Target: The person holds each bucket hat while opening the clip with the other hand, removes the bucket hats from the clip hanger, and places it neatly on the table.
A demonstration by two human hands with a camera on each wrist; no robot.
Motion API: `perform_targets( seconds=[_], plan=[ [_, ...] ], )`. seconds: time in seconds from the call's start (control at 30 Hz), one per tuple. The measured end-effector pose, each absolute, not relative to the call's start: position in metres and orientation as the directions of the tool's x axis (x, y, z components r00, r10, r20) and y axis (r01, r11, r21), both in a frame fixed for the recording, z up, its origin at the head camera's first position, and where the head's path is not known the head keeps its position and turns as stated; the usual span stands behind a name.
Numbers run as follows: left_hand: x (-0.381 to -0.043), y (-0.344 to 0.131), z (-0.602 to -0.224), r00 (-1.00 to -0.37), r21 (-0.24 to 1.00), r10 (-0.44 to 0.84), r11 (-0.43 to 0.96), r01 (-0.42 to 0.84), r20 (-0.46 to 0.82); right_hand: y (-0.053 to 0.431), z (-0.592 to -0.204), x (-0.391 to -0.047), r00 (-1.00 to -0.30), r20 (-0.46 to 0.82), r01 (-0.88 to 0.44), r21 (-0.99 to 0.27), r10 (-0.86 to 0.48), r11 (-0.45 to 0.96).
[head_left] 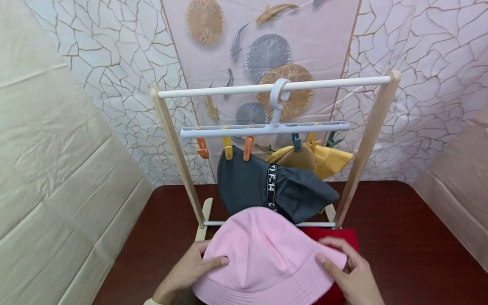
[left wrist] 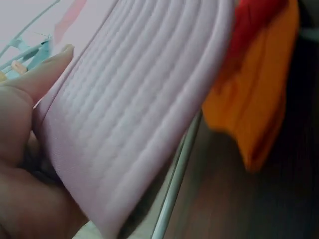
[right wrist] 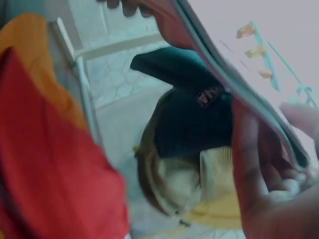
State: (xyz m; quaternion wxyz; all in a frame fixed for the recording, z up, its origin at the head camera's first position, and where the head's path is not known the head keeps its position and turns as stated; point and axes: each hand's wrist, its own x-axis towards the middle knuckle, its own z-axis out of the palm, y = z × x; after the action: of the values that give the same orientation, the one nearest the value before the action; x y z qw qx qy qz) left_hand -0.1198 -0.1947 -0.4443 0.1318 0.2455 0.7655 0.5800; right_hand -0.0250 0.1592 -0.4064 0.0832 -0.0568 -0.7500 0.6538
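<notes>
A pink bucket hat point(head_left: 259, 254) with a stitched brim is held up between both hands in the head view. My left hand point(head_left: 190, 264) grips its left side, thumb on the outside of the cloth. On the right side my right hand point(head_left: 352, 269) pinches the brim between thumb and fingers. The left wrist view shows the stitched brim point(left wrist: 129, 99) beside the left thumb. Behind the pink hat, a dark grey bucket hat point(head_left: 244, 182) with a lettered band hangs from clips on the light blue hanger point(head_left: 228, 132).
The hanger hooks over the white bar of a wooden rack point(head_left: 371, 144). Orange, yellow and green clips line it; a yellow hat point(head_left: 331, 161) and a tan one point(head_left: 295, 159) hang at right. Red cloth point(head_left: 343, 237) and orange cloth point(left wrist: 249, 114) lie on the dark table point(head_left: 411, 237).
</notes>
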Motion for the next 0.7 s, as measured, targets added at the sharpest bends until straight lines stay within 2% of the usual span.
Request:
perform_targets(
  seconds=[0.07, 0.13, 0.27, 0.5, 0.7],
  plan=[
    [-0.122, -0.203, -0.445, -0.838, 0.921, 0.541, 0.286, 0.264, 0.072, 0.162, -0.418, -0.020, -0.993, -0.042, 0.063, -0.978, 0.108, 0.198],
    [-0.125, -0.209, -0.448, -0.834, 0.885, 0.548, 0.358, 0.297, 0.059, 0.163, -0.432, -0.020, -0.992, -0.124, 0.124, -0.973, 0.011, 0.197],
    [-0.135, -0.218, -0.455, -0.838, 0.825, 0.546, 0.471, 0.311, 0.004, 0.160, -0.455, -0.028, -0.968, -0.217, 0.185, -0.956, -0.127, 0.227],
    [-0.150, -0.228, -0.464, -0.869, 0.756, 0.492, 0.590, 0.283, -0.059, 0.141, -0.467, -0.049, -0.967, -0.226, 0.176, -0.924, -0.115, 0.339],
    [-0.153, -0.237, -0.470, -0.866, 0.792, 0.494, 0.556, 0.251, -0.073, 0.126, -0.465, -0.056, -0.977, -0.205, 0.157, -0.874, -0.056, 0.460]
  ],
)
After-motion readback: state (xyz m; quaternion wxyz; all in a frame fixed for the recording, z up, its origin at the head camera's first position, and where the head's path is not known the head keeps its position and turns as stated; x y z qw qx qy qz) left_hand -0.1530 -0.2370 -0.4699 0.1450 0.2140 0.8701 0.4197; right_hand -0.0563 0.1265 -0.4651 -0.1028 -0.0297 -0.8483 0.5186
